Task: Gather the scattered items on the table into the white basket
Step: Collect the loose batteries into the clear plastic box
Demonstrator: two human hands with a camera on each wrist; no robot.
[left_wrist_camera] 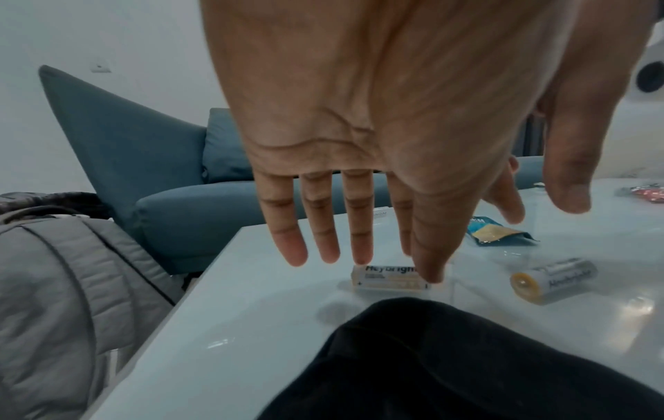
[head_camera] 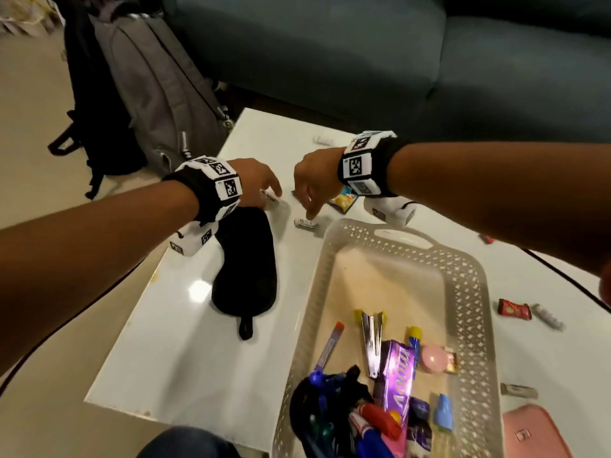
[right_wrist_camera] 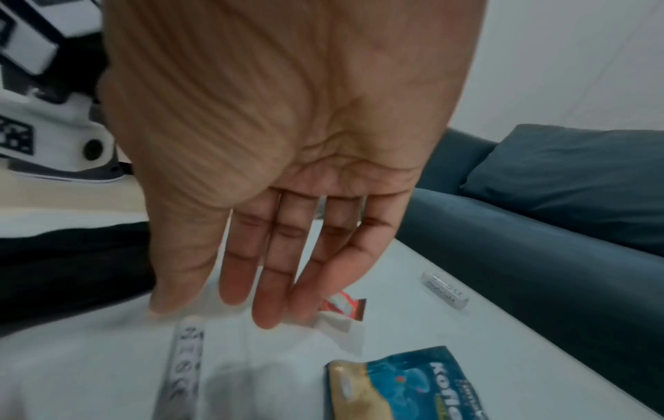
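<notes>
Head: we're reaching both hands past the basket (head_camera: 390, 226) because two batteries are lying beyond its far rim.

L wrist: left hand (left_wrist_camera: 377, 142) is spreading, holding nothing, over a battery (left_wrist_camera: 390, 281) lying flat, long axis left-right.

R wrist: right hand (right_wrist_camera: 287, 142) is hanging spread and empty above a 2nd battery (right_wrist_camera: 185, 366), blurred, long axis pointing away from cam, beside a packet (right_wrist_camera: 406, 383).

The small white and yellow battery (left_wrist_camera: 390, 280) says "Heybright". The blue and gold shiny snack packet (right_wrist_camera: 413, 386) says "Kofie".
</notes>
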